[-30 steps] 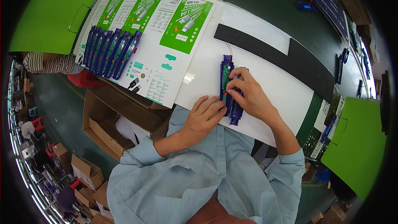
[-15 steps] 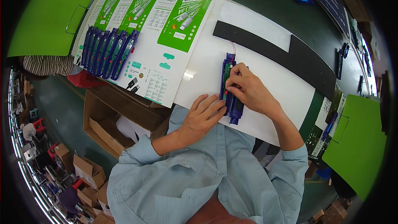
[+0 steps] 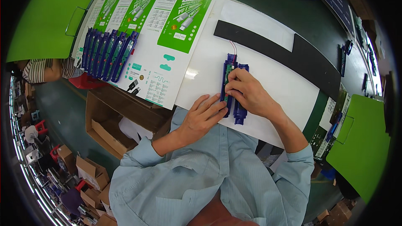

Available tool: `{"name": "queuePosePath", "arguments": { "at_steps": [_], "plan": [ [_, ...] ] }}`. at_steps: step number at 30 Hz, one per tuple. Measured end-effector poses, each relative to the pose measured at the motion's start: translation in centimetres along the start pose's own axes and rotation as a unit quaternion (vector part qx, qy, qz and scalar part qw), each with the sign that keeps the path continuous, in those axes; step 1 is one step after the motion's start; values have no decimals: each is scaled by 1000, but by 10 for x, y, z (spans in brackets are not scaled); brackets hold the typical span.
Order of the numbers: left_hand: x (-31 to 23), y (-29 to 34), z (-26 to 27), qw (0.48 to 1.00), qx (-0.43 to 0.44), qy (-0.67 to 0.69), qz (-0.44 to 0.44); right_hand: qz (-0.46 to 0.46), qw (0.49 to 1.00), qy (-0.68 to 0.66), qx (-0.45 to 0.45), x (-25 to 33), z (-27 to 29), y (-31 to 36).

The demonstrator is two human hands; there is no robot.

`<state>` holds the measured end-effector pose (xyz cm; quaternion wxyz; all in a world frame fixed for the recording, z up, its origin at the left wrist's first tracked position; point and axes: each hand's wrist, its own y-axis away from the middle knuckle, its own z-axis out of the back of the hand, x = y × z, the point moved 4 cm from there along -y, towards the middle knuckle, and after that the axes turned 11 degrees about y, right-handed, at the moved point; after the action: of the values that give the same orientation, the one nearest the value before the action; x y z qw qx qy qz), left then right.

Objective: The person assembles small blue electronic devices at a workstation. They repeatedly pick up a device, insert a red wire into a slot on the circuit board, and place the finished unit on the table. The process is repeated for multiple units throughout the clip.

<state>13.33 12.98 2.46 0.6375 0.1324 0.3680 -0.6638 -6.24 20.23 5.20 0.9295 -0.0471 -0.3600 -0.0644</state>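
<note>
A: so what's happening?
B: left hand [image 3: 205, 115] loosely spread on the near end of the casing [image 3: 224, 81], right hand [image 3: 248, 92] bunched narrow over its middle, can't tell if gripping
A: around the casing?
B: shell [image 3: 240, 111] just right, black strip [image 3: 272, 52] beyond, casing row [image 3: 109, 54] well left

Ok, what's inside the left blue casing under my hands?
The left blue casing holds a green circuit board; thin wires show beyond its far end. Your right hand partly hides its middle, your left hand its near end, and anything beneath the board is covered.
</note>
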Motion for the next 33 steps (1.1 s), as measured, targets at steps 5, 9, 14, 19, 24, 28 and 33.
{"name": "queuePosePath", "arguments": {
  "at_steps": [5,9,14,19,24,28,33],
  "plan": [
    [-8,-5,7,1000,19,-24,-1,-6,997,28,-69,3,5,11],
    [-14,-19,17,998,55,-5,21,-147,973,78,-160,7,21,44],
    [-14,-38,18,996,78,18,33,-186,977,97,32,17,-11,72],
    [-17,-41,34,996,75,46,21,-150,988,14,-12,6,-8,71],
    [-19,-121,83,999,40,0,-32,-110,992,-45,43,-14,101,12],
    [76,-254,66,998,63,2,-29,-203,977,-61,15,-126,142,-85],
    [131,-327,54,990,-83,-86,-77,-241,936,37,-253,-237,179,-163]
  ]
}}
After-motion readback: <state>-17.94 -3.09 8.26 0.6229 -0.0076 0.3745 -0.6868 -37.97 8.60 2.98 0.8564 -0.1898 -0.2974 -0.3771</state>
